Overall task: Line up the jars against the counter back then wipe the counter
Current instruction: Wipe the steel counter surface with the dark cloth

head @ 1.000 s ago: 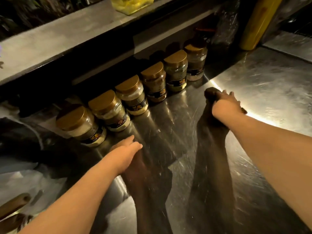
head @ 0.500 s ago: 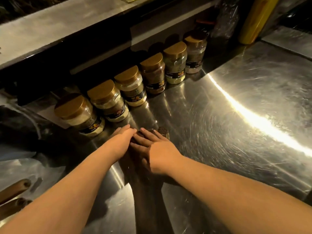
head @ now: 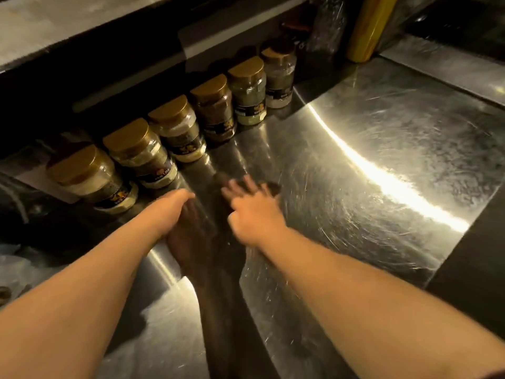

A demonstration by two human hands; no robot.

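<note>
Several clear spice jars with gold lids stand in a row against the counter back, from the leftmost jar (head: 90, 179) to the rightmost jar (head: 278, 75). My right hand (head: 254, 212) lies flat with its fingers spread, pressing a dark brown cloth (head: 273, 187) onto the steel counter (head: 369, 138) just in front of the middle jars. Only the cloth's far edge shows past my fingers. My left hand (head: 166, 212) rests palm down on the counter beside it, below the two leftmost jars, holding nothing.
A yellow bottle (head: 369, 28) and a clear plastic bag (head: 328, 26) stand at the back right. A steel shelf (head: 82, 20) overhangs the jars. The counter ends at a dark drop on the right (head: 470, 255). Pale plastic (head: 16, 263) lies at the far left.
My right hand swept the cloth from the right of the counter leftward to my left hand, and now sits a little to its right. My left hand stayed on the counter.
</note>
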